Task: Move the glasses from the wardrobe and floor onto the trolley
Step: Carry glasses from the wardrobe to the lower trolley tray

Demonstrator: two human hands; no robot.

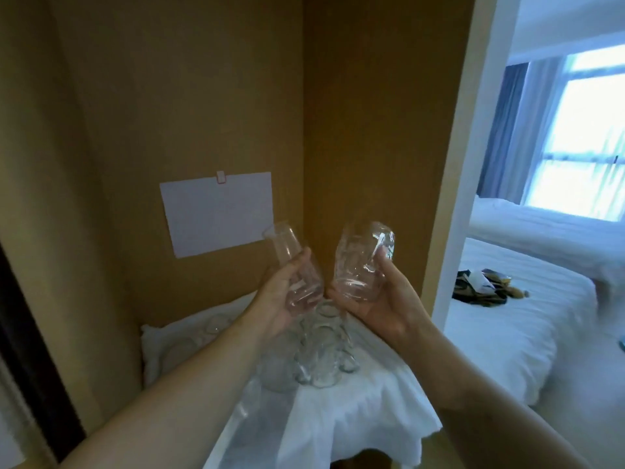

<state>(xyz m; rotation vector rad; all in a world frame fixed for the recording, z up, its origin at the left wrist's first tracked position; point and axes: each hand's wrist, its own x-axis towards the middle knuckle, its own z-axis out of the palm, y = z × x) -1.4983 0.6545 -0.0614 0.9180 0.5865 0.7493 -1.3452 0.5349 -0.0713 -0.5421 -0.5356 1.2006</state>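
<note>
Each hand holds one clear glass, raised side by side in front of the brown wardrobe panels (365,130). The left hand (280,296) wraps its fingers around the lower body of a plain tumbler (291,265), which tilts with its mouth up and to the left. The right hand (382,299) cups a faceted glass (363,262) from below and behind, thumb pressed on its right side; this one leans to the right. The two glasses are just beside each other, apparently not touching.

These will likely handle as light, stiff and slippery things — smooth walls give little friction, and a knock between them could chip a rim. The safest hold looks to be around the body, well below the rim, as both hands have it.

Below the hands, more glasses (318,353) stand clustered on a white cloth (365,418) covering a low surface — whether this is the trolley cannot be told. A blank paper sheet (216,213) is clipped to the far panel, and a white bed (507,319) lies to the right.
</note>
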